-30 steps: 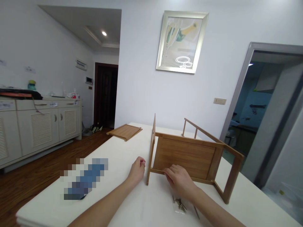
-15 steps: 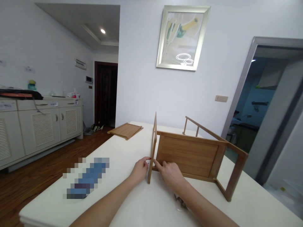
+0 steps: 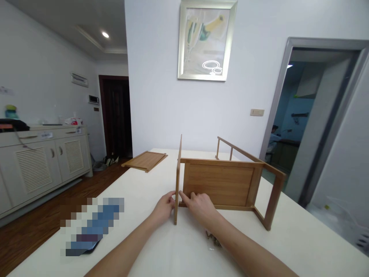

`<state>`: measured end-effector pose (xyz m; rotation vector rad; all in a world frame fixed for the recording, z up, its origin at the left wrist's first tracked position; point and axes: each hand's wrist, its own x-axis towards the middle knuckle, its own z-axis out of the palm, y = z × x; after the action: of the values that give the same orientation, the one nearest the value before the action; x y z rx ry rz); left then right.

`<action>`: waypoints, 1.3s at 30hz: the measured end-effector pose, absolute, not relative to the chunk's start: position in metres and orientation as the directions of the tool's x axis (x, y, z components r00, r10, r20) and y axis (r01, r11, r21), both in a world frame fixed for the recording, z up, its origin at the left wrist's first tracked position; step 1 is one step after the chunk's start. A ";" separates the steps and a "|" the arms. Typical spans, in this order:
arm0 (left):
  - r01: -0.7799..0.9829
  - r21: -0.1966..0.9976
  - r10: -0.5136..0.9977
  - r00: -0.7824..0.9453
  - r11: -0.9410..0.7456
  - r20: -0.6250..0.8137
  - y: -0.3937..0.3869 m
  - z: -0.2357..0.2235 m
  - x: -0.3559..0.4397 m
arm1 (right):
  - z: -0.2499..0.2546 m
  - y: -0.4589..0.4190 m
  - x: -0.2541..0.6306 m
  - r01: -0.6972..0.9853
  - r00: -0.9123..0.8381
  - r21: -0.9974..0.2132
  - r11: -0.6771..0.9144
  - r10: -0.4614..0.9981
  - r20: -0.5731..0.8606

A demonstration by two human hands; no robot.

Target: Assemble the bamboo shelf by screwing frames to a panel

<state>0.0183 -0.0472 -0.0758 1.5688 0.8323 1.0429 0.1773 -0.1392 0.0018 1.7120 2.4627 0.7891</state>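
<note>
A partly built bamboo shelf (image 3: 219, 184) lies on its side on the white table (image 3: 144, 200). Its left side frame (image 3: 177, 181) stands on edge. My left hand (image 3: 163, 209) rests against the outer face of that frame near its bottom, fingers curled toward it. My right hand (image 3: 198, 207) is on the inner side at the corner where the panel meets the frame, with thumb and index finger pinched at the joint. What the fingertips hold, if anything, is too small to see.
A loose bamboo panel (image 3: 145, 160) lies at the table's far left edge. A small bag of screws (image 3: 212, 240) sits by my right forearm. A blurred blue object (image 3: 89, 227) lies at the left. A white sideboard (image 3: 37, 161) stands along the left wall; an open doorway (image 3: 302, 127) is at the right.
My right hand slid left along the panel's lower edge to the corner joint. My left hand moved up to touch the frame. The view shifted slightly right.
</note>
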 end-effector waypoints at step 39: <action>-0.073 0.976 0.884 0.413 -0.207 0.219 -0.056 -0.072 0.020 | -0.001 -0.147 0.175 0.874 -0.396 0.384 0.298 0.894 0.208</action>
<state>0.0200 -0.0562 -0.0724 1.5200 0.7515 1.0435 0.1745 -0.1465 -0.0010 1.7004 2.4934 0.6907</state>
